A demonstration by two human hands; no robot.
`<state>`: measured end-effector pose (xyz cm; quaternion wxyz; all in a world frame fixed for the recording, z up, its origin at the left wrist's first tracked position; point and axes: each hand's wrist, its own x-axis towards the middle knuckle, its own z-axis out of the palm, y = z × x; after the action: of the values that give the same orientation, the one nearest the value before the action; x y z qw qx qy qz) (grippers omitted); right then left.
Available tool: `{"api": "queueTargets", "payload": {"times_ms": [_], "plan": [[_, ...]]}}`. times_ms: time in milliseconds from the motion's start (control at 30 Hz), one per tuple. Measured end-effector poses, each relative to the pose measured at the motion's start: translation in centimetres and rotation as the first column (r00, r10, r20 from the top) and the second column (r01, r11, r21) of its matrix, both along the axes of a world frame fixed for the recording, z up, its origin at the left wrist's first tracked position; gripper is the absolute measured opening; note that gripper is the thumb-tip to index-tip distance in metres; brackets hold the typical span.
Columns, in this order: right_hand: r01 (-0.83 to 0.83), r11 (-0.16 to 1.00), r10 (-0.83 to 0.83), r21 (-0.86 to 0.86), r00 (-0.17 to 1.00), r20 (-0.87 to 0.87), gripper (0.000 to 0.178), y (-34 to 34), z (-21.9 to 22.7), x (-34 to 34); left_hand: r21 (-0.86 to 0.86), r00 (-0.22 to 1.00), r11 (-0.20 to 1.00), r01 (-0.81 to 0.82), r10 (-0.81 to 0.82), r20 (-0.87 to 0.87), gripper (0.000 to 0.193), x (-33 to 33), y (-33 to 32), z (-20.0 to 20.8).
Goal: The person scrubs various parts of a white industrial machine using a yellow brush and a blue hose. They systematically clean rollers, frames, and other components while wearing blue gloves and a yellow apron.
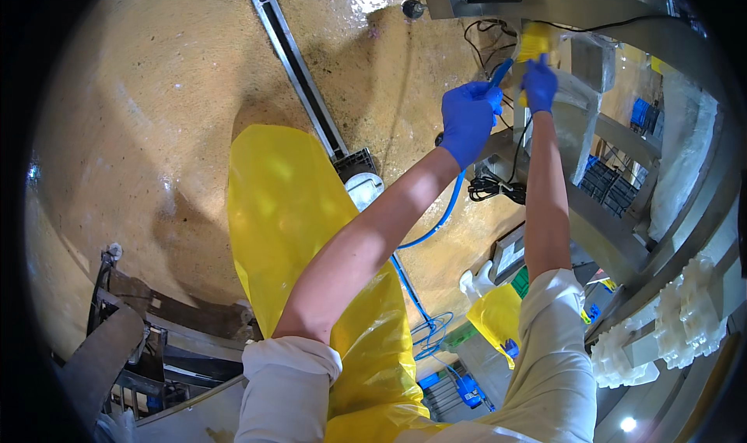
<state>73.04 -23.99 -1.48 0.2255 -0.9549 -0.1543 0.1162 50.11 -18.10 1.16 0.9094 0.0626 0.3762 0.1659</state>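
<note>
In a blue glove, my left hand (469,120) closes round the end of a blue hose (447,216), whose blue nozzle (502,71) points up and right toward the metal frame. The hose hangs below the wrist and runs down to the floor. My right hand (539,85), also gloved in blue, grips a yellow brush-like piece (534,41) against the steel frame (568,3). Motion smears this piece, and its exact kind is unclear. Both arms reach forward and right over the wet tan floor.
A coiled black cable (496,188) hangs by the frame. A floor drain channel (299,69) runs left of my hands. At right are white ribbed pieces (689,314) and dark crates (607,186). Another person in a yellow apron (498,318) stands below. My yellow apron (288,209) hangs in front.
</note>
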Motion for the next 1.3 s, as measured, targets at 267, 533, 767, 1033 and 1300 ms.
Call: {"api": "queueTargets", "payload": {"times_ms": [267, 533, 767, 1033, 1300], "plan": [[0.414, 0.760, -0.092, 0.501, 0.832, -0.547, 0.029, -1.5, 5.1, -6.0, 0.098, 0.975, 0.993, -0.067, 0.044, 0.218, 0.022, -0.8, 0.4, 3.6], [0.711, 0.482, 0.087, 0.512, 0.543, -0.835, 0.029, 3.3, 5.7, -3.4, 0.066, 0.978, 0.992, -0.105, 0.090, 0.190, 0.021, -0.8, 3.0, 8.4], [0.638, 0.573, -0.284, 0.514, 0.743, -0.606, 0.019, 3.7, 5.2, -6.3, 0.125, 0.997, 0.990, 0.061, -0.066, 0.032, 0.021, -2.1, 3.5, 7.3], [-0.031, 0.982, 0.033, -0.187, 0.999, 0.010, 0.041, -5.2, -0.3, -7.1, 0.050, 0.995, 0.995, 0.086, -0.084, -0.051, 0.017, -3.9, 1.7, 1.9], [-0.343, 0.441, 0.664, -0.830, 0.746, 0.044, 0.044, -7.7, 0.3, 0.5, 0.045, 0.996, 0.996, 0.077, -0.075, -0.051, 0.018, -3.8, 1.9, -1.0]]}}
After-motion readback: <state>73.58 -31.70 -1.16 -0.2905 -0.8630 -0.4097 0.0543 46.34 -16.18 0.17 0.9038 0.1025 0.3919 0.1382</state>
